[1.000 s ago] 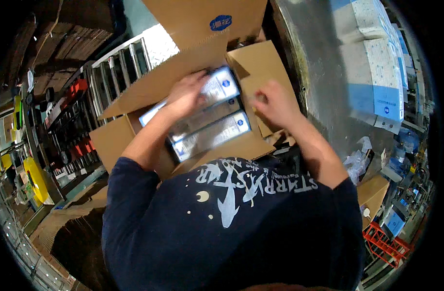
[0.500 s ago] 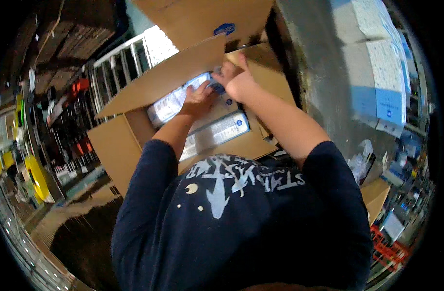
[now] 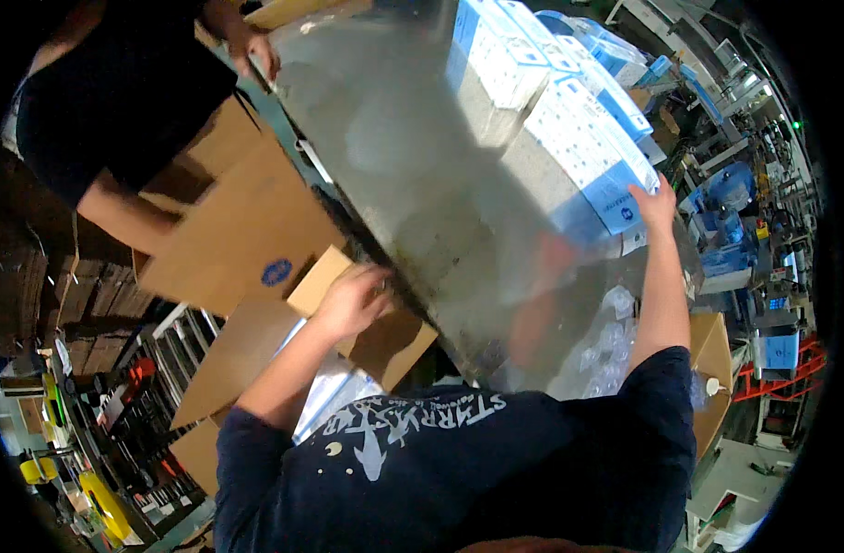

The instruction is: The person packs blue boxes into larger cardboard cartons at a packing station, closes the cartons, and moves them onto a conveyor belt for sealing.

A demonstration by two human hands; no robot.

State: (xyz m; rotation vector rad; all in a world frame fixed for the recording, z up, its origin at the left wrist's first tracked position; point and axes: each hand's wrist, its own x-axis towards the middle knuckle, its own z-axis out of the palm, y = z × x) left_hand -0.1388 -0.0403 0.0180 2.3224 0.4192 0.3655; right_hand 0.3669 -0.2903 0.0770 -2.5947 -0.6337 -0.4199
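Grey surface (image 3: 399, 161) gleaming, cluttered workshop beyond! Right hand (image 3: 657, 205): fingers parted against corner of blue-and-white box (image 3: 592, 152) on surface, grip's firmness unclear. Left hand (image 3: 353, 300): blurred fingers half-curled above open carton (image 3: 242, 348), hold unclear. Co-worker (image 3: 118, 101) alongside carton.

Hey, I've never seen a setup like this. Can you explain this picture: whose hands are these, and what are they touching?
There's no machine here, just a person's bare hands. The view comes from the left of two fisheye cameras worn on the head, looking down, so straight edges bend toward the rim. The right hand touches the end of a blue-and-white carton on a grey surface, with similar cartons beside it. The left hand is at the flaps of an open cardboard box; whether it grips one is unclear. White-and-blue packaging shows inside. Another person's hand appears at upper left.
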